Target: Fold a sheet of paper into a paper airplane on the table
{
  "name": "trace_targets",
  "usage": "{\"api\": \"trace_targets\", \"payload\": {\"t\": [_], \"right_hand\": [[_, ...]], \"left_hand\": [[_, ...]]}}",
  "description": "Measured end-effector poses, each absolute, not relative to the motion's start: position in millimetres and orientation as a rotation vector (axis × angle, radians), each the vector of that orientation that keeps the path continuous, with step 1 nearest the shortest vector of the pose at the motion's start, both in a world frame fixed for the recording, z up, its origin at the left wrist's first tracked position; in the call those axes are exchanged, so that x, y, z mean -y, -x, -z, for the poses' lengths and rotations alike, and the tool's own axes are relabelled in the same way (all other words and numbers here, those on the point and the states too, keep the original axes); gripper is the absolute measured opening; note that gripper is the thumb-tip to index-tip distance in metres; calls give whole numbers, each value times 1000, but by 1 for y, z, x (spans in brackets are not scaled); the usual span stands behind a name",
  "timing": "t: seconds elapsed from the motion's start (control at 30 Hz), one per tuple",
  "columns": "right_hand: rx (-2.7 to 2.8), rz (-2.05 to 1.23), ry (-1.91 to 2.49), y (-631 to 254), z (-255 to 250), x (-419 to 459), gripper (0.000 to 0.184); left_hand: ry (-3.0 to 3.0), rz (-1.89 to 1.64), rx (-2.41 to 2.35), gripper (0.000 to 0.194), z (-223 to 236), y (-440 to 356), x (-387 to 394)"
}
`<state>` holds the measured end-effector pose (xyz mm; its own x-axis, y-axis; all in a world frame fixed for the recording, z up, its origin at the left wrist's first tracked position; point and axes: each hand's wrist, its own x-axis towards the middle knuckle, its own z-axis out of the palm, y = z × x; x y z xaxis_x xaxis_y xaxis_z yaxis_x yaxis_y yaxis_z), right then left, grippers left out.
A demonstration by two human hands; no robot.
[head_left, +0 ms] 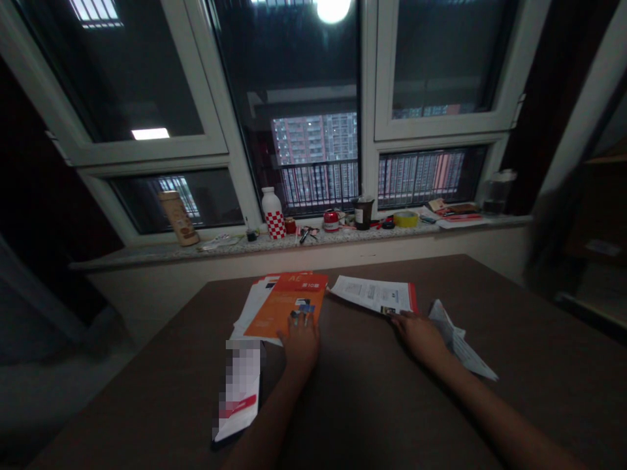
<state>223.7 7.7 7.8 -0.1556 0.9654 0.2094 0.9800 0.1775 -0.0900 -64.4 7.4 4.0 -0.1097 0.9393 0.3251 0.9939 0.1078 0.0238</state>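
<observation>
- On the window sill at the upper middle of the frame stand the containers: a white bottle with red checks (273,212), a tan bottle (179,219) that leans to the side, a dark cup (363,213), a red can (331,220) and a glass jar (497,192). I cannot tell what is inside them.
- Beside the dark cup, to the right, lies a yellow tape roll (405,219) on the sill.
- At the lower middle, the left hand (300,343) lies on the lower edge of an orange booklet (287,307). Its grip is open and flat, and it does not seem to close on the booklet.
- At the right of the middle, the right hand (418,338) is touching the lower edge of a white leaflet with a red edge (375,294). Its grip is also open, with no clear pinch.
- Just right of the right hand lies a folded white paper (460,343).
- White sheets (255,313) stick out under the left side of the orange booklet.
- At the lower left, a pixelated white and red object (238,391) lies near the tabletop (367,405) edge; it is too blurred to name.
- The brown surface shows between the two hands and along the far edge, below the sill.
</observation>
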Motion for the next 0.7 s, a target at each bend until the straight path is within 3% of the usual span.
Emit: {"api": "trace_targets", "payload": {"t": [0.3, 0.7], "right_hand": [[2317, 0, 1724, -226, -8, -10, 53], [2255, 103, 1790, -219, -21, -1, 31]], "left_hand": [[2039, 337, 2073, 31, -15, 67, 0], [1985, 303, 2107, 38, -8, 69, -3]]}}
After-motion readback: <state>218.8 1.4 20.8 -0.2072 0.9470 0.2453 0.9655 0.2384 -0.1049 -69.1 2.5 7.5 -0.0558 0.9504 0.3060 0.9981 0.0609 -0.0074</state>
